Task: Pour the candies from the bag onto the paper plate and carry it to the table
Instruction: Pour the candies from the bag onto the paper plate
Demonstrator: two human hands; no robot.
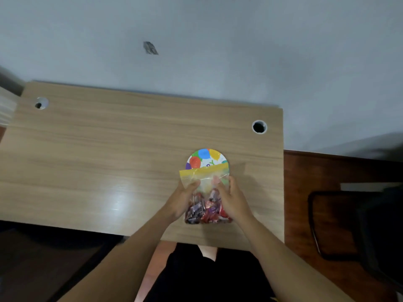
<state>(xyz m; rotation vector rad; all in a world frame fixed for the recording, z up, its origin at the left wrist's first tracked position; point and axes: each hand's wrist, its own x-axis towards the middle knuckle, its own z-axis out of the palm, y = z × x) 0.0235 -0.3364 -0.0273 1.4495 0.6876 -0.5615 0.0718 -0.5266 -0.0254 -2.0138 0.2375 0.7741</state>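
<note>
A clear zip bag (pixel 205 184) with a yellow seal strip holds several red and purple wrapped candies (pixel 207 211) bunched at its near end. My left hand (pixel 182 199) grips the bag's left side and my right hand (pixel 232 200) grips its right side, fingers just below the strip. The strip looks closed. Beyond the bag, a round paper plate (pixel 206 159) with coloured balloons lies flat on the wooden desk (pixel 109 162). The bag's top edge overlaps and hides the plate's near half.
The desk has a cable hole at the back right (pixel 259 127) and another at the back left (pixel 41 103). A grey wall stands behind it. A dark chair (pixel 357 225) sits on the brown floor to the right. My dark clothing shows below the desk's near edge.
</note>
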